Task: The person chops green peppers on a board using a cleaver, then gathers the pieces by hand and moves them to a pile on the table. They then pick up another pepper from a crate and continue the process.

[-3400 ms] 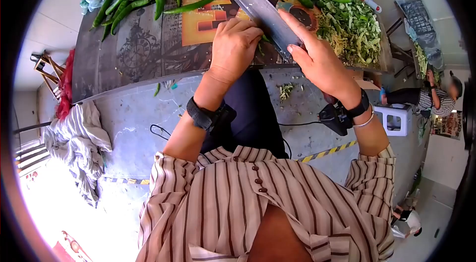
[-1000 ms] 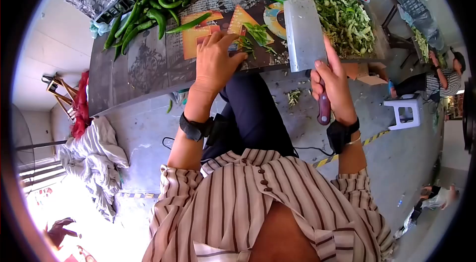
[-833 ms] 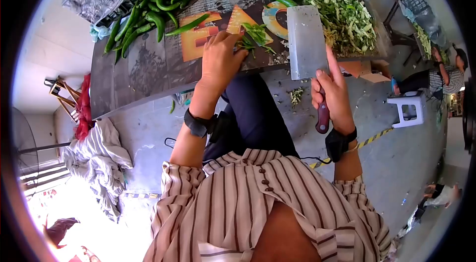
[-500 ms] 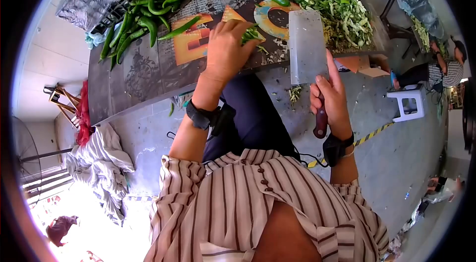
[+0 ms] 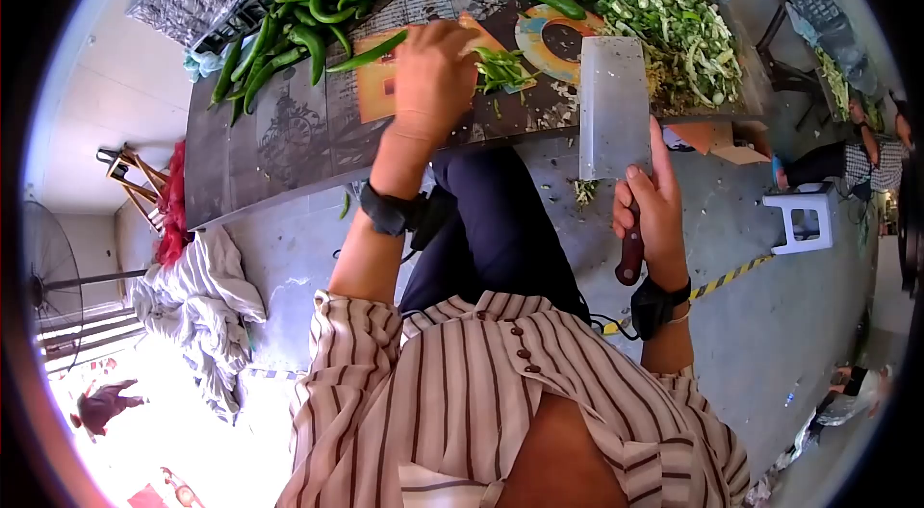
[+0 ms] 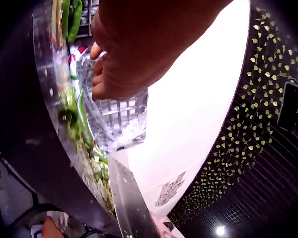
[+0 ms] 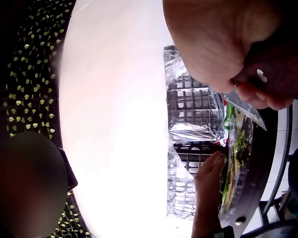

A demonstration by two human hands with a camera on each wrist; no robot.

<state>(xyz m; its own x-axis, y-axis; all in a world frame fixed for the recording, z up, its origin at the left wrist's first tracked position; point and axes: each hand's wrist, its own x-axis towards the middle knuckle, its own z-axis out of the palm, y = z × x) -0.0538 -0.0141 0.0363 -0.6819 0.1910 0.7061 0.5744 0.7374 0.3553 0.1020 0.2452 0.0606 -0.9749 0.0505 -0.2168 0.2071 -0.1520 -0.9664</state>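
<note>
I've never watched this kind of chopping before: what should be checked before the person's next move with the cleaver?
1. Cleaver gripped by right hand: ok.
2. Left hand apart from cleaver: ok.
3. Left hand holding the nearest green chili pepper: cannot tell; the hand hides the spot.
4. Space between hands free of cuttings: not ok; cut green strips lie there.
5. More peppers available: ok; there's a pile of chili peppers.

Left hand (image 5: pixel 435 80) leaves the slices (image 5: pixel 499 73)

It has shifted off them to beside one end of a whole pepper (image 5: pixel 369 53); the cleaver (image 5: pixel 614 104) has swung from mid-tabletop (image 5: pixel 231 147) to the near edge, right of centre.
</note>
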